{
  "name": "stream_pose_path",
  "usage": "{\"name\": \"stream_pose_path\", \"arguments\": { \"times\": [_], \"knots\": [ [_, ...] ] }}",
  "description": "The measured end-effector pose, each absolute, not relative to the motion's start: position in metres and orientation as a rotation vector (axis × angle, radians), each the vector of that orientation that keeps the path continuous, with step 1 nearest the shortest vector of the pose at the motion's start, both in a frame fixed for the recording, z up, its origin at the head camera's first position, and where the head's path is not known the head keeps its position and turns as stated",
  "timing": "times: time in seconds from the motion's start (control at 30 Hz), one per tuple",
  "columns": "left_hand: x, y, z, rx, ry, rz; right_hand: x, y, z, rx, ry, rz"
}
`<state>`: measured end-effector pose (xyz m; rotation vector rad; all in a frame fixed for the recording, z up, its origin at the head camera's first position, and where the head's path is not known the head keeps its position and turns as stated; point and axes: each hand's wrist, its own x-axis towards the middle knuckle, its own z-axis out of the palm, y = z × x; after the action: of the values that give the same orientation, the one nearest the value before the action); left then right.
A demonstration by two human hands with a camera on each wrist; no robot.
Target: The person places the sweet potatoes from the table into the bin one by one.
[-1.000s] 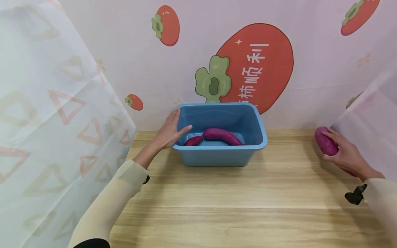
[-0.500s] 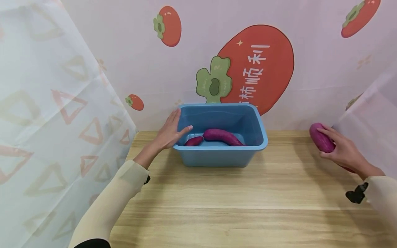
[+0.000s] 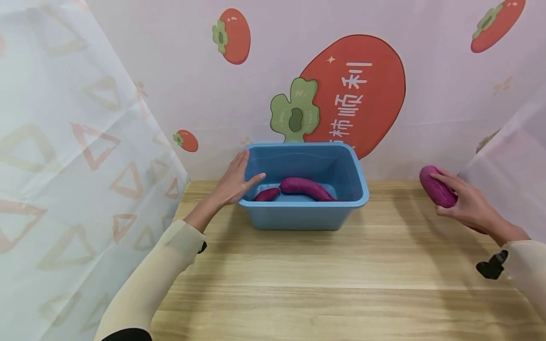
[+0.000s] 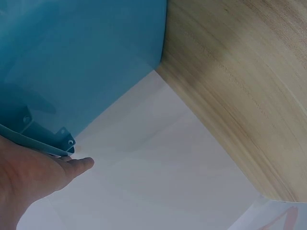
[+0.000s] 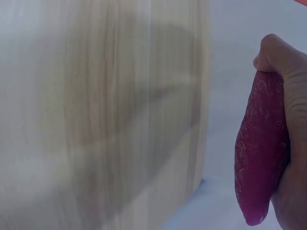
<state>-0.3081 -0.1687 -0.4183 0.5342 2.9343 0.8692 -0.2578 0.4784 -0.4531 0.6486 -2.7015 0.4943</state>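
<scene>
A blue plastic tub (image 3: 298,217) stands at the back of the table, with a long curved purple sweet potato (image 3: 308,187) and a smaller dark one lying inside. My left hand (image 3: 233,183) rests along the tub's left rim, fingers fairly straight and thumb reaching over the inside. From the left wrist, part of that hand (image 4: 41,175) shows against the underside of the rim. At the far right, my right hand (image 3: 473,204) grips a purple sweet potato (image 3: 437,186) above the table. The right wrist view shows its tapered end (image 5: 259,191) near the palm.
The wooden table (image 3: 324,284) spreads in front of the tub. A printed cloth backdrop (image 3: 141,57) rises behind, with side sheets at left and right. The right sheet (image 3: 516,166) is close to my right hand.
My right hand has lifted slightly and moved a little left with the sweet potato. The left hand and tub stay practically where they were.
</scene>
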Motion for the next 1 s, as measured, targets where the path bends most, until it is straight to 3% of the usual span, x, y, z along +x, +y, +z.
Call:
{"name": "stream_pose_path", "arguments": {
  "times": [1.0],
  "knots": [
    [-0.31,-0.169,-0.42,0.543,2.945,0.851,-0.265,0.427,-0.406,0.707,-2.69,0.485]
  ]
}}
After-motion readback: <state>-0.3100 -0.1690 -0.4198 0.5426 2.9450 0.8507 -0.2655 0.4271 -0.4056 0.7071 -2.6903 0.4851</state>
